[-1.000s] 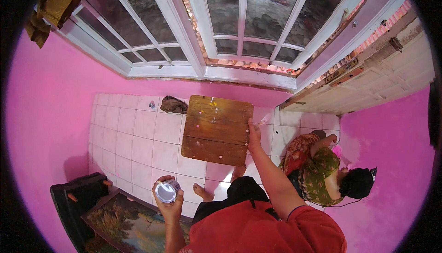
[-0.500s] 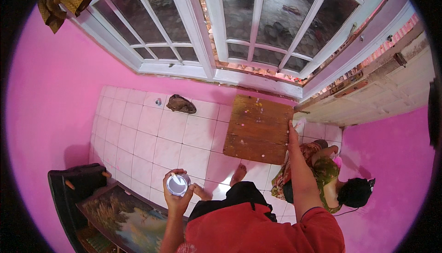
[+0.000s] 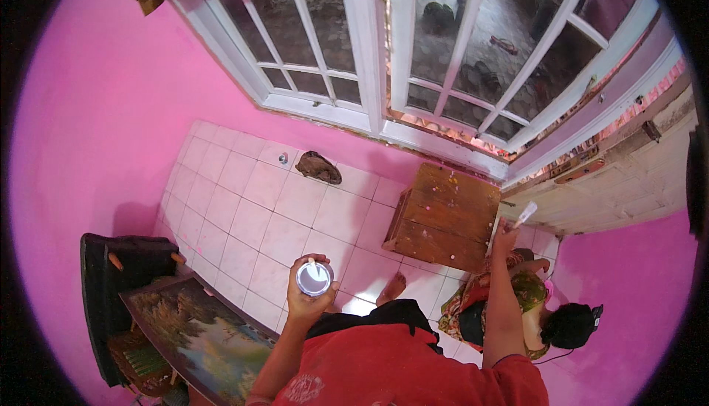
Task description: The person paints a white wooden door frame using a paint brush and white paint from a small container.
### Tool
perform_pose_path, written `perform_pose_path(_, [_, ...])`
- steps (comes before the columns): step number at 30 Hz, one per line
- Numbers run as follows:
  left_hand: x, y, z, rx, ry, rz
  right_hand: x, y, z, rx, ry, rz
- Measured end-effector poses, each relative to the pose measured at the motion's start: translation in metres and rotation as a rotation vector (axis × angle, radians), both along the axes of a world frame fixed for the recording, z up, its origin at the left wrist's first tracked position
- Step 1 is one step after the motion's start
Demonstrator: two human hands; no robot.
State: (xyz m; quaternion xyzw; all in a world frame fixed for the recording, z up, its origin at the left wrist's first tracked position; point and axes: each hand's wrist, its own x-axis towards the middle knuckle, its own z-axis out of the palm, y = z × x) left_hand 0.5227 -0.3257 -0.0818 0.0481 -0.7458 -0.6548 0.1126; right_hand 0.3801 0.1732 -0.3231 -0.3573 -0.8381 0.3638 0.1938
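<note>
My left hand (image 3: 304,304) is wrapped round a small open can (image 3: 314,279) with a pale, whitish inside, held upright in front of my red shirt. In my right hand (image 3: 505,234), stretched out to the right, is a paintbrush (image 3: 526,212) with pale bristles pointing up and away toward the lower part of the door (image 3: 628,162). The brush appears apart from the door. Just left of that hand stands a wooden table (image 3: 450,217) with paint specks on its top.
Close to my right arm, another person (image 3: 528,299) in a green patterned top sits low by the pink wall. White-framed windows (image 3: 380,73) run along the far side. A brown cloth (image 3: 319,167) lies on the tiled floor (image 3: 284,214). At left, a landscape painting (image 3: 199,339) leans by a black chair (image 3: 125,273).
My right hand has moved away from the table's edge, and the brush now shows plainly. My left hand still holds the can. The whole view has shifted and turned somewhat.
</note>
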Motion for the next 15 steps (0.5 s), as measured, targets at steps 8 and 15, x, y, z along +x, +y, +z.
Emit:
perform_pose_path(8, [0.017, -0.061, 0.012, 0.03, 0.053, -0.048, 0.08, -0.076, 0.068, -0.153, 0.131, 0.11])
perform_pose_path(15, [0.044, -0.152, -0.006, -0.005, 0.015, -0.049, 0.133, -0.207, 0.044, -0.165, 0.151, 0.21])
